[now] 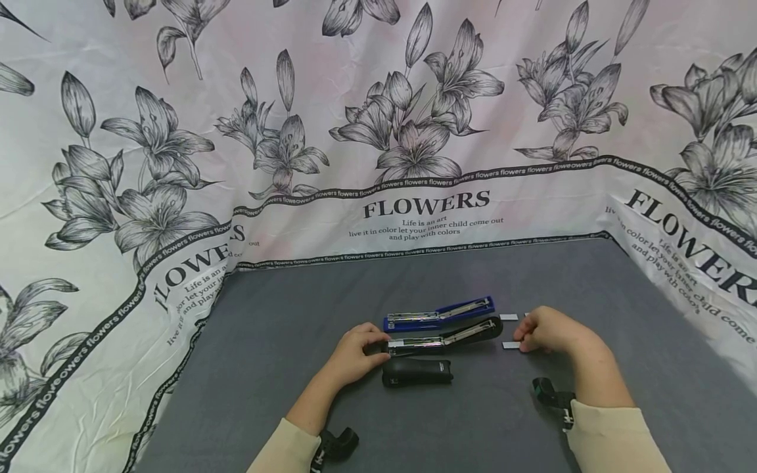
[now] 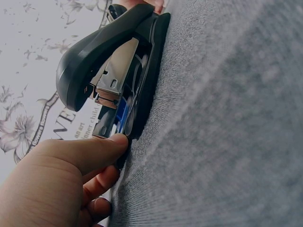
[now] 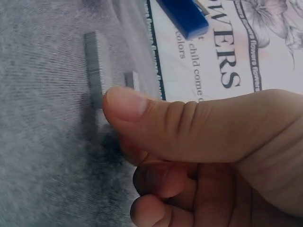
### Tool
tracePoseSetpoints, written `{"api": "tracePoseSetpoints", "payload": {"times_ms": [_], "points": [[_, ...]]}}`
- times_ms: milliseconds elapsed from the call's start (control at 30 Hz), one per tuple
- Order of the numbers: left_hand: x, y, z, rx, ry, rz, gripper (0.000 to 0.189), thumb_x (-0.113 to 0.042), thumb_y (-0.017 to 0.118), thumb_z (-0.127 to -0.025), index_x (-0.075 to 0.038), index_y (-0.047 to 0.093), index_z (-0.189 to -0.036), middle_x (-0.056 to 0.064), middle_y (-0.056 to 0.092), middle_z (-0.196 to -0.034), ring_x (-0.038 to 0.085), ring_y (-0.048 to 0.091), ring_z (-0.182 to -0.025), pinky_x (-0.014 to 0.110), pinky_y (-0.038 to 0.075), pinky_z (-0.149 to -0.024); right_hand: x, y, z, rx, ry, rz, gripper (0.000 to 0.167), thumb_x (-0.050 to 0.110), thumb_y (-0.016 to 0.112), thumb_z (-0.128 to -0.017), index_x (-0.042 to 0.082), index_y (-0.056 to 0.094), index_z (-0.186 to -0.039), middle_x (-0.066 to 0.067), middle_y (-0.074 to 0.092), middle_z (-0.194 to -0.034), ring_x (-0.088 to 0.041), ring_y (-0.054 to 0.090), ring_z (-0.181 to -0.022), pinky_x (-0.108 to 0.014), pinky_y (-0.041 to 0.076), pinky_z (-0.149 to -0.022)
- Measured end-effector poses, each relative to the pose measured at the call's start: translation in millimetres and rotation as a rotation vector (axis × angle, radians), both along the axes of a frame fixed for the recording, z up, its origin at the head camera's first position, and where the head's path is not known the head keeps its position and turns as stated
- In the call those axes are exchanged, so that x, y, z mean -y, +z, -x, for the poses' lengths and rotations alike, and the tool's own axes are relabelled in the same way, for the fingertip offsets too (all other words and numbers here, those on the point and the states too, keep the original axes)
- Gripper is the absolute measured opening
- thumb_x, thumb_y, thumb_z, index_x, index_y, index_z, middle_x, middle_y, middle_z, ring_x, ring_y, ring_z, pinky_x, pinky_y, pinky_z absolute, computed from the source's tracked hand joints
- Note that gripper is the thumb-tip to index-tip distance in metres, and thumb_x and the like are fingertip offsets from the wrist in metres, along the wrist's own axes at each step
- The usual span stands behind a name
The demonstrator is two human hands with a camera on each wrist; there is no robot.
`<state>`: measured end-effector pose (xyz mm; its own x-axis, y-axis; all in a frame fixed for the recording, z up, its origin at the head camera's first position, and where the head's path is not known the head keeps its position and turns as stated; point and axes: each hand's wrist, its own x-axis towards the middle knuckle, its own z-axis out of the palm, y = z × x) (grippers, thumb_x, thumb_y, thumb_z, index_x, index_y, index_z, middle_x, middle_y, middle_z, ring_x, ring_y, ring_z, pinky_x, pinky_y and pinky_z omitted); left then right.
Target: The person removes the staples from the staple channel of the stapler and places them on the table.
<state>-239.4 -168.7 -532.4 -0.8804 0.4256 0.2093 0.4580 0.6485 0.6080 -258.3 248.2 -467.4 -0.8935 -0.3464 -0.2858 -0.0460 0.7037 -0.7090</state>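
Under the left hand [image 1: 357,355] and the right hand [image 1: 550,330] spreads a grey cloth [image 1: 284,328], finely ribbed. Beyond both hangs a white curtain [image 1: 296,230], faintly pink in places, printed with grey lilies [image 1: 418,148], folding round to come down outside either hand. Straight ahead of the hands, black lettering [image 1: 427,205] stands between two dark bands [image 1: 414,186]. The light is soft and even

One blue stapler [image 1: 439,318], two black staplers [image 1: 416,372], at least two staple strips [image 1: 508,317] and two hands [image 1: 353,353] are visible.
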Motion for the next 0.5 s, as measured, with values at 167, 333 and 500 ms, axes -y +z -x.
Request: {"api": "tracePoseSetpoints", "payload": {"times_ms": [167,333,500], "points": [[0.0,0.3,-1.1,0.001,-0.001,0.001,0.026,-0.020,0.081,-0.090,-0.017,0.078,-0.116,-0.009,0.065,-0.106,0.012,0.055,-0.094,0.036,0.047,-0.082,-2.5,14.8,-2.9,-0.033,-0.016,-0.031,0.013,0.006,0.075,-0.089,-0.003,0.073,-0.098,-0.006,0.068,-0.090,-0.020,0.056,-0.077,-0.037,0.047,-0.066],[0.4,0.5,-1.1,0.000,-0.005,-0.001,0.026,-0.019,0.082,-0.090,-0.016,0.078,-0.116,-0.008,0.065,-0.106,0.012,0.053,-0.091,0.034,0.046,-0.079,-3.3,34.7,-8.3,-0.120,-0.023,-0.067,0.025,0.018,0.071,-0.097,-0.004,0.074,-0.108,-0.014,0.071,-0.104,-0.024,0.061,-0.085,-0.042,0.051,-0.069],[0.3,0.4,-0.9,0.000,-0.005,-0.005,0.026,-0.019,0.081,-0.090,-0.016,0.078,-0.116,-0.009,0.064,-0.106,0.013,0.054,-0.093,0.035,0.047,-0.080,0.6,49.1,-15.0,-0.199,-0.044,-0.118,0.030,0.027,0.068,-0.100,0.000,0.074,-0.112,-0.014,0.072,-0.107,-0.033,0.065,-0.097,-0.052,0.052,-0.078]]}}
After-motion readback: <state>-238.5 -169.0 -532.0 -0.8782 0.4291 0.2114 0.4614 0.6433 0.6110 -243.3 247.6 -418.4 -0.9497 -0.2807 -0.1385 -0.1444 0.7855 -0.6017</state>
